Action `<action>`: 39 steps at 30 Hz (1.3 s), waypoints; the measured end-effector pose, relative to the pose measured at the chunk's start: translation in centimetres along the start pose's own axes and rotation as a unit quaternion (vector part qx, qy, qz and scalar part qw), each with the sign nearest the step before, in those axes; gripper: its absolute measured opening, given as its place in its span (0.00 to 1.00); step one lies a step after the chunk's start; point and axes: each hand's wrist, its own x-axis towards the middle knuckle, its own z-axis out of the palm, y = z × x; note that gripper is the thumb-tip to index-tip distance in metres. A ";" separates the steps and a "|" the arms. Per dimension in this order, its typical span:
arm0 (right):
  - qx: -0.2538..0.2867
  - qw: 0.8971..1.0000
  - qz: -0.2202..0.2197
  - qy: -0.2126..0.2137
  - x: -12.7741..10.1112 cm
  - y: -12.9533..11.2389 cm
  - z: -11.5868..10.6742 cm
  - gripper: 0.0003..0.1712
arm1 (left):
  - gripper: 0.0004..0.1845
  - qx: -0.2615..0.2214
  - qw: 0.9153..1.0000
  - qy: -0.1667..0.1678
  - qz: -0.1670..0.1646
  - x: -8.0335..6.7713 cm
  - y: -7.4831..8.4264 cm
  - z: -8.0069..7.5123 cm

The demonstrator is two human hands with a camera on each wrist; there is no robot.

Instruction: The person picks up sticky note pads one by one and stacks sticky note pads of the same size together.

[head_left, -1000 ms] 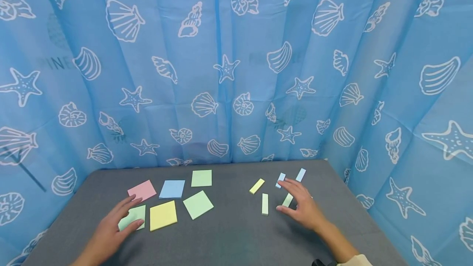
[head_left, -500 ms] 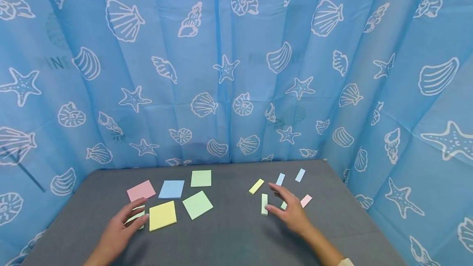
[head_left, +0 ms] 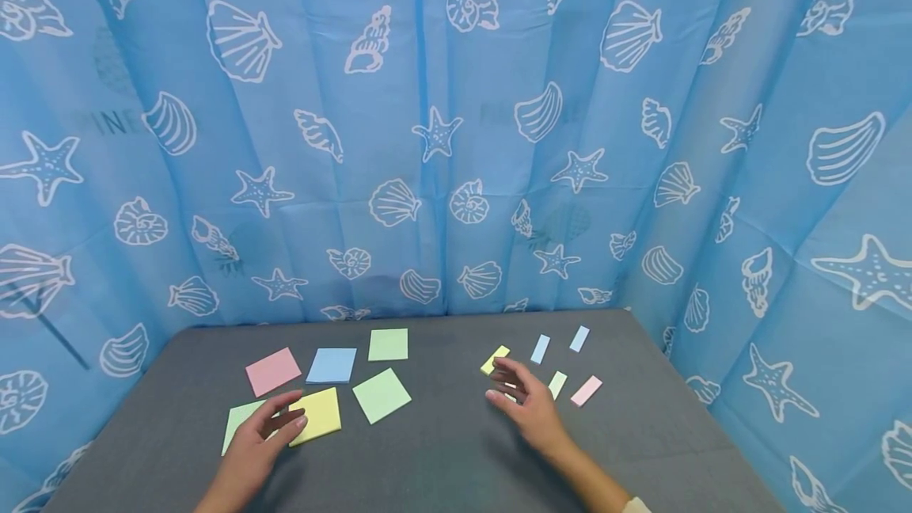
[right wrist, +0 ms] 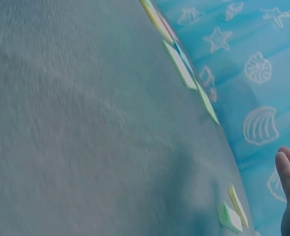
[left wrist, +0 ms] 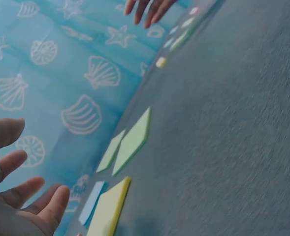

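My left hand [head_left: 258,440] hangs relaxed and unladen over the yellow sticky-note pad [head_left: 322,416]; my right hand [head_left: 536,413], equally loose and empty, partly hides the narrow green pad [right wrist: 229,218] on the grey tabletop [head_left: 427,457]. Clearance is hard to judge, so dropping blindly could knock it askew.

Head view: above near side of table [head_left: 427,465], facing forward and down, set farthest back; takes in square notes [head_left: 381,396], narrow notes [head_left: 587,391], curtain [head_left: 456,165] behind table. Left wrist view: low over table's left, tilted, looking across toward right. Right wrist view: low over table's right, tilted opposite way, looking toward left. 2 wrist views share square notes: nearer in left, farther in right.
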 end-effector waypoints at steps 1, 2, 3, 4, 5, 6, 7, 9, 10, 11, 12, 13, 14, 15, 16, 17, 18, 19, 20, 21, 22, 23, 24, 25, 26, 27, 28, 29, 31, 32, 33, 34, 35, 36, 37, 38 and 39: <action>0.010 1.000 0.012 -0.001 -0.1 0.0 0.4 0.28 | 0.29 -0.008 1.000 -0.002 0.000 -0.1 0.0 0.3; 0.018 1.000 0.022 -0.002 -0.1 -0.1 0.7 0.28 | 0.29 -0.016 1.000 -0.003 -0.003 -0.1 -0.1 0.6; 0.024 0.999 0.034 -0.005 -0.2 -0.2 1.1 0.28 | 0.28 -0.024 1.000 -0.005 -0.004 -0.2 -0.1 0.9; 0.031 0.999 0.043 -0.006 -0.3 -0.1 1.5 0.27 | 0.27 -0.032 0.999 -0.007 -0.004 -0.2 -0.1 1.1; 0.037 0.998 0.050 -0.007 -0.5 -0.1 1.8 0.27 | 0.27 -0.039 0.999 -0.007 -0.003 -0.2 -0.2 1.3; 0.043 0.998 0.055 -0.009 -0.5 -0.1 2.2 0.27 | 0.26 -0.046 0.999 -0.006 -0.003 -0.2 -0.3 1.5; 0.044 0.997 0.061 -0.009 -0.6 -0.1 2.5 0.26 | 0.26 -0.050 0.999 -0.006 -0.005 -0.2 -0.4 1.7; 0.048 0.997 0.063 -0.010 -0.6 -0.1 3.0 0.25 | 0.26 -0.054 0.998 -0.006 -0.005 -0.1 -0.6 2.0; 0.052 0.997 0.064 -0.009 -0.6 0.0 3.3 0.25 | 0.26 -0.056 0.998 -0.004 -0.008 -0.1 -0.7 2.2; 0.055 0.996 0.069 -0.011 -0.6 -0.1 3.5 0.25 | 0.26 -0.057 0.998 -0.004 -0.009 -0.1 -0.9 2.4; 0.057 0.996 0.075 -0.011 -0.5 -0.2 3.7 0.24 | 0.26 -0.057 0.998 -0.003 -0.012 -0.1 -1.0 2.6; 0.059 0.995 0.080 -0.011 -0.4 -0.3 3.9 0.24 | 0.26 -0.061 0.998 -0.001 -0.013 -0.1 -1.1 2.7; 0.062 0.994 0.088 -0.013 -0.3 -0.4 4.1 0.24 | 0.26 -0.066 0.998 0.000 -0.011 -0.1 -1.2 2.9; 0.063 0.993 0.096 -0.015 -0.3 -0.4 4.3 0.23 | 0.26 -0.072 0.997 0.000 -0.012 -0.2 -1.3 3.1; 0.063 0.992 0.104 -0.017 -0.2 -0.5 4.5 0.23 | 0.26 -0.083 0.996 0.000 -0.016 -0.2 -1.3 3.2; 0.061 0.992 0.111 -0.019 -0.1 -0.6 4.8 0.23 | 0.25 -0.096 0.995 -0.001 -0.014 -0.3 -1.4 3.4; 0.060 0.991 0.118 -0.020 0.0 -0.6 5.0 0.24 | 0.25 -0.110 0.994 -0.002 -0.017 -0.3 -1.5 3.6; 0.059 0.990 0.124 -0.023 0.1 -0.7 5.2 0.24 | 0.24 -0.125 0.992 -0.005 -0.019 -0.4 -1.5 3.8; 0.056 0.990 0.127 -0.026 0.1 -0.6 5.4 0.25 | 0.24 -0.135 0.991 -0.008 -0.022 -0.4 -1.5 3.9; 0.055 0.990 0.129 -0.030 0.2 -0.6 5.7 0.25 | 0.24 -0.144 0.989 -0.011 -0.027 -0.4 -1.6 4.1; 0.052 0.990 0.130 -0.035 0.3 -0.5 5.9 0.25 | 0.24 -0.153 0.988 -0.013 -0.031 -0.3 -1.6 4.2; 0.049 0.989 0.132 -0.042 0.5 -0.3 6.1 0.25 | 0.24 -0.159 0.987 -0.016 -0.034 -0.3 -1.7 4.4; 0.049 0.989 0.132 -0.050 0.6 -0.2 6.3 0.26 | 0.24 -0.163 0.986 -0.019 -0.038 -0.3 -1.7 4.5; 0.045 0.989 0.129 -0.058 0.7 0.0 6.5 0.26 | 0.24 -0.168 0.985 -0.023 -0.043 -0.1 -1.8 4.6; 0.041 0.989 0.125 -0.066 0.9 0.1 6.7 0.25 | 0.25 -0.172 0.984 -0.030 -0.047 0.0 -1.9 4.7; 0.037 0.989 0.123 -0.074 1.0 0.3 6.9 0.25 | 0.25 -0.178 0.982 -0.034 -0.053 0.2 -2.0 4.8; 0.030 0.989 0.120 -0.083 1.1 0.5 7.2 0.25 | 0.25 -0.181 0.981 -0.040 -0.057 0.3 -2.1 4.9; 0.025 0.989 0.117 -0.091 1.3 0.7 7.4 0.26 | 0.26 -0.185 0.980 -0.046 -0.062 0.5 -2.3 5.0; 0.006 0.989 0.108 -0.104 1.5 1.1 7.9 0.26 | 0.26 -0.186 0.978 -0.057 -0.067 0.7 -2.5 5.3; -0.005 0.988 0.106 -0.111 1.6 1.3 8.1 0.26 | 0.26 -0.185 0.978 -0.062 -0.068 0.8 -2.6 5.4; -0.016 0.987 0.104 -0.117 1.7 1.4 8.3 0.27 | 0.26 -0.184 0.979 -0.064 -0.067 0.8 -2.6 5.5; -0.027 0.987 0.102 -0.123 1.8 1.5 8.5 0.27 | 0.26 -0.182 0.979 -0.066 -0.066 0.9 -2.6 5.7; -0.038 0.986 0.100 -0.128 1.9 1.5 8.7 0.28 | 0.26 -0.181 0.979 -0.066 -0.064 1.0 -2.6 5.8; -0.052 0.985 0.098 -0.132 2.0 1.6 8.9 0.28 | 0.26 -0.183 0.979 -0.066 -0.062 1.1 -2.6 6.0; -0.064 0.984 0.096 -0.137 2.1 1.6 9.1 0.29 | 0.26 -0.183 0.979 -0.065 -0.060 1.2 -2.6 6.1; -0.073 0.983 0.095 -0.141 2.2 1.7 9.2 0.29 | 0.26 -0.181 0.980 -0.063 -0.060 1.3 -2.5 6.3; -0.084 0.982 0.092 -0.144 2.3 1.7 9.4 0.30 | 0.27 -0.181 0.980 -0.060 -0.060 1.4 -2.5 6.4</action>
